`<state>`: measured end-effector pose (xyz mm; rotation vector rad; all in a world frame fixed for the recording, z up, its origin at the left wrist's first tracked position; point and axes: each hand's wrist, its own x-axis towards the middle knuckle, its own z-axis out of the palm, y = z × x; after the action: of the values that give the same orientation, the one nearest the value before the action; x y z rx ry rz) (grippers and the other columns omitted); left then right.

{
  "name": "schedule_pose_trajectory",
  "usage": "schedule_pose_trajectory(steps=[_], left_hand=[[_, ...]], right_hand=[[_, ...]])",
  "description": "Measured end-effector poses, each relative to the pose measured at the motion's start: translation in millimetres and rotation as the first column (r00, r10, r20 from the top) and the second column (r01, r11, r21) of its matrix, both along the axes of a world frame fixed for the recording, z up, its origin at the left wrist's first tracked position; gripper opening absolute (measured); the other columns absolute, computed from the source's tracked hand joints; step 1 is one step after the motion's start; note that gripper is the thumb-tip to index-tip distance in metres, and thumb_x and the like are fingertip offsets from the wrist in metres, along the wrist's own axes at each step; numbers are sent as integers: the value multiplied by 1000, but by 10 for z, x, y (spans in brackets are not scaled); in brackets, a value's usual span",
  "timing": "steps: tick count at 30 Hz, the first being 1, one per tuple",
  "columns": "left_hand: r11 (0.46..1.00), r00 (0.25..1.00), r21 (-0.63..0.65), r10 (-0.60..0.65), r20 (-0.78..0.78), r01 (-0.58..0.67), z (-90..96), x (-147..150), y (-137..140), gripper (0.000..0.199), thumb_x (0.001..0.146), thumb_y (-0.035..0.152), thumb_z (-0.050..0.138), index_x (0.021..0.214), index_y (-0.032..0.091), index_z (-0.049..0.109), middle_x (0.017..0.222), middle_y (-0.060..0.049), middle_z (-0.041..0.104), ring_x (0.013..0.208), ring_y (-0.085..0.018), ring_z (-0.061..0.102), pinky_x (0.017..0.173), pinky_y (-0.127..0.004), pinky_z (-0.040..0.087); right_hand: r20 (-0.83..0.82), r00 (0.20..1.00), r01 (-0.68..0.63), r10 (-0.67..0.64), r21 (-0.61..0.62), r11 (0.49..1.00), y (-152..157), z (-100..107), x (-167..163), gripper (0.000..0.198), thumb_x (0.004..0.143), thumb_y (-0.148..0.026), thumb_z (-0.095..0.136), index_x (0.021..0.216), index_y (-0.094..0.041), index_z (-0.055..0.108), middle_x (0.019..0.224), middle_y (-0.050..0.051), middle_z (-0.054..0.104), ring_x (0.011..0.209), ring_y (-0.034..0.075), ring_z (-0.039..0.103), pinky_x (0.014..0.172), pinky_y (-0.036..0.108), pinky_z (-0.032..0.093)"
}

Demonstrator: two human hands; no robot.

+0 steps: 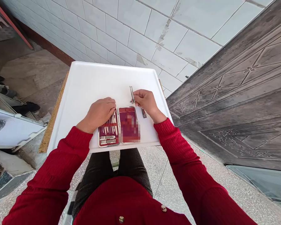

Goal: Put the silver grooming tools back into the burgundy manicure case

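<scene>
An opened manicure case (119, 126) with a dark red lining lies near the front edge of the white tabletop (96, 78). Its left half holds several slim silver tools (110, 127) under a strap, with two nail clippers (107, 141) below them. My left hand (100, 112) lies over the upper part of that half, fingers stretched out and thumb by the tool tips. Between thumb and fingers, my right hand (144, 100) pinches a silver nail clipper (131, 93), held upright above the case's right half. Another nail clipper (143, 113) lies on the tabletop beneath my right wrist.
A white tiled wall (131, 34) stands behind the table. To the right is a dark carved door panel (236, 93). At the left, a brown board edge (52, 115) shows under the tabletop, with a white-sided rack (14, 125) beyond it. Part of the case's right half is blurred out.
</scene>
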<state>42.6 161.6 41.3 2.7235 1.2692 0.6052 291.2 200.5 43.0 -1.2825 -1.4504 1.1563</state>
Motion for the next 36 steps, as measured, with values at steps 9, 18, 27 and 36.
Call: schedule_pose_trajectory(steps=[9,18,27,36], left_hand=[[999,999,-29,30,31,-29,2,8,-12,36,105,23,40,98,19,75,119,-8,77,106,-27,71,87,-43,57],[998,998,-48,48,36,-46,19,13,-19,38,104,26,40,101,20,78,122,-8,77,109,-29,71,89,-46,59],[998,997,-41,45,61,-43,-22,-3,0,36,104,27,42,101,22,77,122,-7,77,111,-28,71,90,-43,58],[998,997,-49,44,59,-41,-6,-1,-11,36,104,25,42,102,21,77,123,-7,77,109,-27,72,89,-43,58]], right_hand=[[-166,978,-143,124,-107,984,-9,-9,38,37,77,-11,73,113,-15,64,66,-4,70,49,7,55,42,18,38],[-154,952,-289,266,-154,945,-49,-3,67,48,77,-8,72,122,-17,59,66,-7,64,51,9,59,43,19,42],[-112,944,-328,311,-190,925,-91,58,69,49,74,-13,75,120,-20,57,71,-8,64,55,10,63,46,20,46],[-45,952,-305,302,-172,937,-138,117,66,51,75,-14,70,126,-18,66,66,-6,66,53,12,62,48,22,47]])
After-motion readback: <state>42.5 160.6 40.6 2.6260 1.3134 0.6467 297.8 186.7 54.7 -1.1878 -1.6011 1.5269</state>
